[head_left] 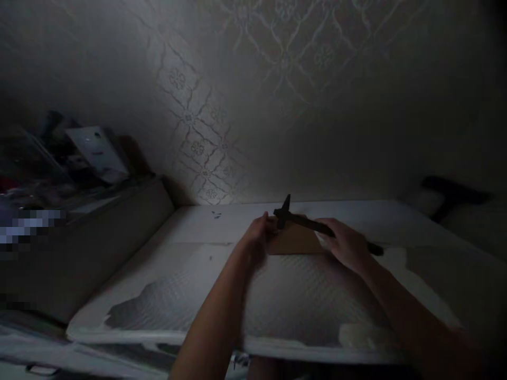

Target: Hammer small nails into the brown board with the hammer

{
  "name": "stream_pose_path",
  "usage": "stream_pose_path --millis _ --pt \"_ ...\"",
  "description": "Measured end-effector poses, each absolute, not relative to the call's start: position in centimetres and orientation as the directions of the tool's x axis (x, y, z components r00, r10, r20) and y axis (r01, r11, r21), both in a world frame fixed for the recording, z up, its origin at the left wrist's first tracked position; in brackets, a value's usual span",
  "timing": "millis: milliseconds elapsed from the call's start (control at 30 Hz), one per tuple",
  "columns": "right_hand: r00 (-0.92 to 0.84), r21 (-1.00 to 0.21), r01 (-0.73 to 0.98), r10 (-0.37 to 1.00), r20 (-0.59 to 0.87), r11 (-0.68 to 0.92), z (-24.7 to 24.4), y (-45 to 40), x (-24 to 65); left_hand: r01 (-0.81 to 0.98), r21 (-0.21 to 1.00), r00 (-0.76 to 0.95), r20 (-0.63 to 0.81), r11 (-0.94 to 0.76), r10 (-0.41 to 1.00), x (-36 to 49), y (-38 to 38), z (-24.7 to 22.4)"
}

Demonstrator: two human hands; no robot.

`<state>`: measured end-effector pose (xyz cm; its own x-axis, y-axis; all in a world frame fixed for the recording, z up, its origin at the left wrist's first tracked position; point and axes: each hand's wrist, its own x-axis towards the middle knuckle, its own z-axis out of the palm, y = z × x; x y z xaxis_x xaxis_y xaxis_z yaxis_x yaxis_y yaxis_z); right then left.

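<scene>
My right hand [348, 245] is wrapped around the handle of a dark hammer [304, 221]. The hammer's head is at the left end, over the upper left corner of a flat brown board [295, 241], and I cannot tell whether it touches. At the board's left edge is my left hand [262, 232], its fingers closed close beside the hammer head. Whatever those fingers hold, if anything, is hidden in the dim light. The board is above a white table [198, 224] with worn grey patches.
A patterned wall [285, 105] rises behind the table. On the left, a raised ledge [119, 211] carries a white box [97, 153] and blurred clutter. Small dark marks [216, 215] show near the table's back. A dark blurred shape [455, 192] appears at right.
</scene>
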<state>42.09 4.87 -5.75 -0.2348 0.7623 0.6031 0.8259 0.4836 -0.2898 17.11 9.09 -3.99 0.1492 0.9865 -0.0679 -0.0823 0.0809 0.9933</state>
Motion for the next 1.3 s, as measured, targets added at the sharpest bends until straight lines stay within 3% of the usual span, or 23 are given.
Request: stream_pose_path --millis 633,867,1300 --pt "-0.26 -0.283 0.813 0.751 0.606 0.509 -5.68 4.85 41.99 -0.045 0.994 0.139 -0.095 0.102 0.986 17.13 8.74 -3.55" --pt "-0.265 -0.274 0.815 0.749 0.608 0.511 -5.83 4.97 42.05 -0.128 0.989 0.105 -0.056 0.069 0.993 17.41 8.83 -4.04" --pt "-0.241 -0.3 0.813 0.756 0.608 0.5 -5.67 4.78 41.94 -0.03 0.997 0.128 -0.066 0.071 0.99 17.38 8.49 -3.56"
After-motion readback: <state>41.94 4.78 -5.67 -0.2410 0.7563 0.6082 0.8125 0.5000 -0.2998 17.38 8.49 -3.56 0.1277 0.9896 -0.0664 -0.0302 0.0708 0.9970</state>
